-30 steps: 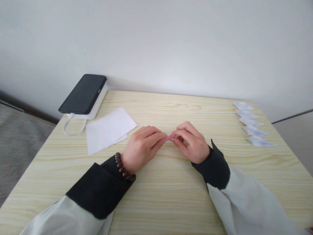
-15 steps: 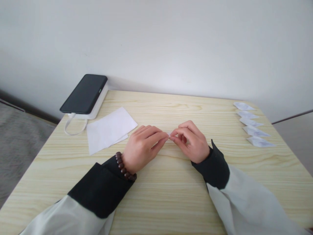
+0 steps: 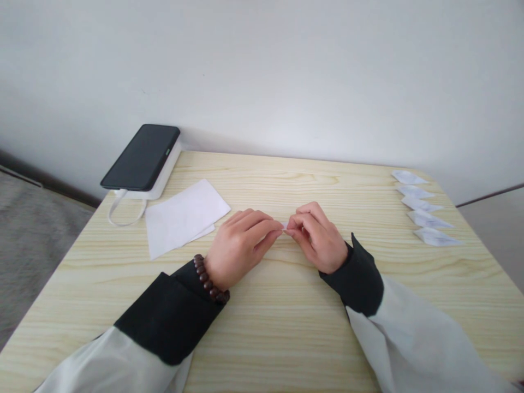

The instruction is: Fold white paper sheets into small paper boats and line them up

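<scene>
Between my fingertips, over the middle of the table, is a small piece of white folded paper (image 3: 285,225); most of it is hidden by the fingers. My left hand (image 3: 242,245) pinches its left end between thumb and fingers, and a dark bead bracelet circles that wrist. My right hand (image 3: 318,238) pinches the right end, its fingers curled. The two sets of fingertips nearly meet. Just left of my left hand lie white paper sheets (image 3: 186,215), one partly covering another.
At the right, several small folded white paper boats (image 3: 428,219) stand in a row. A black tablet-like device (image 3: 143,155) rests on a white box at the back left, with a white cable (image 3: 111,214) looping out. The wooden table (image 3: 278,338) meets a white wall behind.
My right hand's fingers have shifted very slightly, and a bit more of the white paper shows between the fingertips. My left hand stays almost in place.
</scene>
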Demonstrator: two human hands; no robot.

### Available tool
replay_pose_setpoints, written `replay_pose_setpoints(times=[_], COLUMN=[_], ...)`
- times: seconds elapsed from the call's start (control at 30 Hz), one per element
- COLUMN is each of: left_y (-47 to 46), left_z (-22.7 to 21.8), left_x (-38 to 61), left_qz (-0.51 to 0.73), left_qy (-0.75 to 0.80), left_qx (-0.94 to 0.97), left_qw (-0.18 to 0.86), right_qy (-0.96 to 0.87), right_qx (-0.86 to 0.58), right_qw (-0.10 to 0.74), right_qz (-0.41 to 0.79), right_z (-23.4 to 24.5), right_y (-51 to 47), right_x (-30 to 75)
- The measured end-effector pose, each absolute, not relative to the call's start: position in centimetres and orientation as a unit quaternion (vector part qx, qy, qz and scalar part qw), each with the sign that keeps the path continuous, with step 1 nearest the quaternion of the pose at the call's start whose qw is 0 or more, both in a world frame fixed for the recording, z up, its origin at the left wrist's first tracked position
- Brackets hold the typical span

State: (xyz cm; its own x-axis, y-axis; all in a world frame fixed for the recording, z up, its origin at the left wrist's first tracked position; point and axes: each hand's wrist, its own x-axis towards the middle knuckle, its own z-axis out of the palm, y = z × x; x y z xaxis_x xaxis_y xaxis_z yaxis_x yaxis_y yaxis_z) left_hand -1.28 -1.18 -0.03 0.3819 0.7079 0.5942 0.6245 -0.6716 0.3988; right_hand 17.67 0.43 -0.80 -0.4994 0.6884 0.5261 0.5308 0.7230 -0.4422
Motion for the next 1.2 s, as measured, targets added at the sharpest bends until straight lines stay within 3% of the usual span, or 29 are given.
replay_pose_setpoints(times=[0.23,0.8,1.0,1.2], left_y=[-1.1,-0.3,-1.1,-1.6], left_z=[-0.3,-0.6,0.2,1.4], left_x=[-1.5,-2.7,-1.5,-0.9], left_qz=[0.370,0.301,0.361,0.344], left_qy=[0.435,0.499,0.465,0.517], left_qx=[0.818,0.812,0.801,0.717], left_qw=[0.065,0.024,0.108,0.317], right_qy=[-0.813,-0.824,-0.860,-0.813], right_qx=[-0.404,-0.390,-0.326,-0.368], right_qw=[0.408,0.399,0.372,0.424], right_qz=[0.094,0.100,0.128,0.153], right_z=[-1.3,-1.0,-0.8,-0.8], right_y=[1.1,1.1,0.8,0.5], right_x=[18.1,18.2,17.8,17.7])
